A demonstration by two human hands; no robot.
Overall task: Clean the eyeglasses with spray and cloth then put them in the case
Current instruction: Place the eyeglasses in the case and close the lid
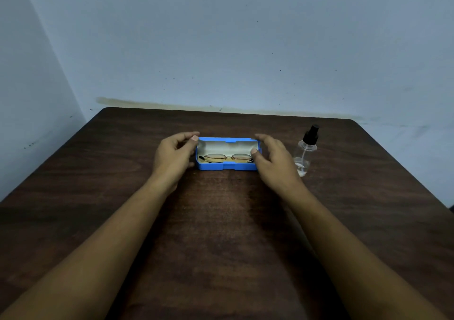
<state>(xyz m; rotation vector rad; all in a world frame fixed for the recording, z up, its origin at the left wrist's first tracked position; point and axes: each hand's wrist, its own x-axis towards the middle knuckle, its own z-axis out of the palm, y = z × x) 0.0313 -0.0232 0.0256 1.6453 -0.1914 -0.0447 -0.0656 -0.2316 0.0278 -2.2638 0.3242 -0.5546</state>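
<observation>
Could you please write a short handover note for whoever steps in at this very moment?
Left hand at the left end of the open blue case, right hand at its right end; both seem to touch the lid, neither gripping.
Eyeglasses lie folded inside the case.
Spray bottle stands upright, right of the case, on the table.
No cloth visible.
Whether cleaning is done cannot be told; the case is not yet closed.

We saw two bare forearms, without sleeves; the left hand (175, 154) and right hand (271, 160) wore no gloves, rings or watch.
</observation>
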